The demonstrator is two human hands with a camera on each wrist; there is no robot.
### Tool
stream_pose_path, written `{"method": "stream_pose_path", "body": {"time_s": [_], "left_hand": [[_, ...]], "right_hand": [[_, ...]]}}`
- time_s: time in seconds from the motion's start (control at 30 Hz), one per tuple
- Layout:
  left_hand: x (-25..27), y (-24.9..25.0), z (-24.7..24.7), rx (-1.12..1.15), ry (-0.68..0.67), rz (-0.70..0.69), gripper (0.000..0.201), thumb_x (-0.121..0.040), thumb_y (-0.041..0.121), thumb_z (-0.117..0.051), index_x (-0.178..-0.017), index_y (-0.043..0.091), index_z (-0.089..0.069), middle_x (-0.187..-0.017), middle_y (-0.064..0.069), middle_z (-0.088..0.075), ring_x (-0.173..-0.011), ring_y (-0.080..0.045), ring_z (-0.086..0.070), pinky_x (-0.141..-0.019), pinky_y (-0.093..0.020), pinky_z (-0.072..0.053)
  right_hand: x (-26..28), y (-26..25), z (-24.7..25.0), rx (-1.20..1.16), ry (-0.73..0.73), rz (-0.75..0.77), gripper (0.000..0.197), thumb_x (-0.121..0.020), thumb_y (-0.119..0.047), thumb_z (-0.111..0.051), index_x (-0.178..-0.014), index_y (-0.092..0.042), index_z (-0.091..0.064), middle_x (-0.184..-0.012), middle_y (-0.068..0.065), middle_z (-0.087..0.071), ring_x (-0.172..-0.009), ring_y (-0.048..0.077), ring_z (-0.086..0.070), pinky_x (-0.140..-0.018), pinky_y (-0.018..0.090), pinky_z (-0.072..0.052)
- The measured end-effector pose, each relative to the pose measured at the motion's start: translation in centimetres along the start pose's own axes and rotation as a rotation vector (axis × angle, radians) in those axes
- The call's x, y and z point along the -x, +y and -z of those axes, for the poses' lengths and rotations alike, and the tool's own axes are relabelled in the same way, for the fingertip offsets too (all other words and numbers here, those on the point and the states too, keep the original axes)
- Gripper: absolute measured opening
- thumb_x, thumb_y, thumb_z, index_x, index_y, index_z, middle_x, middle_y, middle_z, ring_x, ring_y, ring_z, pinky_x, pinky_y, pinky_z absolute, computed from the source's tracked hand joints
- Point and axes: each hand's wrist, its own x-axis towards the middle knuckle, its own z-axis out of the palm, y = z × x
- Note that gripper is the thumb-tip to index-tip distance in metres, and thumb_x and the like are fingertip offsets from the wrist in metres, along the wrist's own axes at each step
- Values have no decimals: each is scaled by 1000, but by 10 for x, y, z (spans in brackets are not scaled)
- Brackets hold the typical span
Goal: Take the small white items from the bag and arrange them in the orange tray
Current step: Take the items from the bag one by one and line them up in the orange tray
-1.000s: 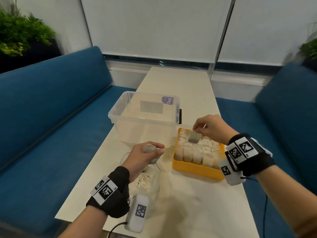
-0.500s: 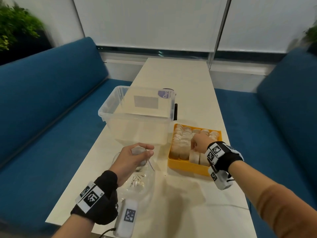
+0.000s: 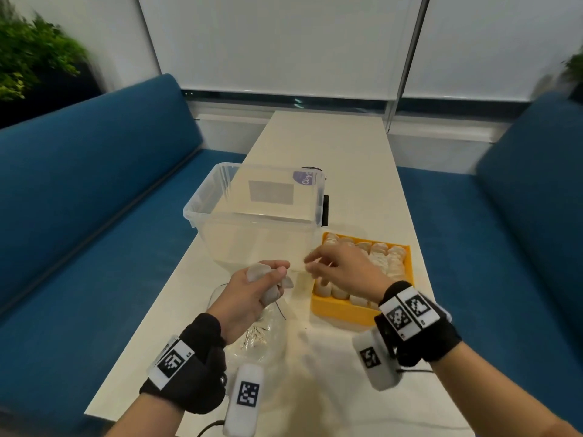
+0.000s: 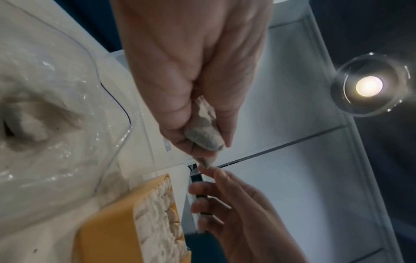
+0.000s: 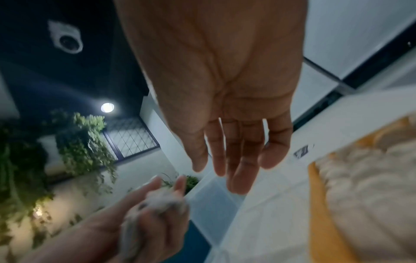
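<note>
My left hand (image 3: 252,288) grips several small white items (image 3: 262,274) in a fist above the clear plastic bag (image 3: 252,335) on the table. The left wrist view shows one grey-white item (image 4: 203,131) squeezed between thumb and fingers. My right hand (image 3: 331,266) is empty, its fingers straight and spread, reaching left toward the left fist; its fingertips (image 4: 206,171) nearly touch an item sticking out of the fist. The orange tray (image 3: 340,309) lies at the right, packed with rows of white items (image 3: 388,257).
A large clear plastic tub (image 3: 255,216) with a purple label stands just behind the hands and left of the tray. The cream table (image 3: 347,152) runs away between two blue sofas (image 3: 79,222). Cables trail from both wrist bands near the table's front edge.
My right hand set its item down in the tray, let go, and has swung left to the left fist with open fingers. The left hand stays closed on its items above the bag.
</note>
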Motion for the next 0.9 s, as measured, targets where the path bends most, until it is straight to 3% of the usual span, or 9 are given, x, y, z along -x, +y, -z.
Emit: {"method": "stream_pose_path", "body": {"time_s": [0.17,0.3,0.5,0.6,0.73,0.9], "left_hand": [[0,5,-5,205,14,24,24,-96,20,-57,-112,7,-69,-107,-13,-63,-85,-14,-63,-70,-19,-56],[4,6,-7,219,7,24,25,-99,20,-51,-114,7,-67,-109,-13,-66,-86,-14,-66,-70,-21,-56],[10,10,-6,130,-10,-29,28,-94,10,-57,-122,12,-62,-115,-10,-69,-95,-15,-67,-72,-20,-56],[13,13,-6,124,-10,-49,31,-93,9,-58,-124,14,-60,-118,-10,-69,-99,-17,-69,-73,-20,-55],[15,16,-10,106,-14,-91,36,-91,2,-59,-124,16,-58,-116,-7,-70,-98,-17,-70,-74,-21,-56],[15,15,-11,91,-24,-117,40,-91,2,-60,-127,19,-56,-123,0,-67,-109,-18,-67,-71,-22,-55]], "right_hand": [[11,-10,-29,-603,-69,-242,34,-94,-35,-53,-120,-12,-56,-92,5,-71,-75,14,-69,-60,22,-48],[13,-15,-31,-855,-32,-267,31,-91,-22,-61,-117,-5,-60,-87,8,-69,-73,14,-67,-62,23,-49],[14,-24,-17,-856,13,-241,32,-84,-5,-66,-115,-10,-60,-84,9,-68,-70,12,-66,-63,22,-50],[14,-27,-14,-808,51,-226,29,-86,-7,-63,-115,-10,-60,-86,10,-68,-71,13,-65,-64,23,-50],[17,-32,-19,-795,-9,-245,31,-87,-23,-66,-114,-11,-58,-85,8,-68,-70,16,-67,-61,24,-50],[18,-30,-22,-788,38,-184,32,-82,-7,-71,-112,-6,-60,-84,13,-69,-70,17,-67,-64,23,-53]]}}
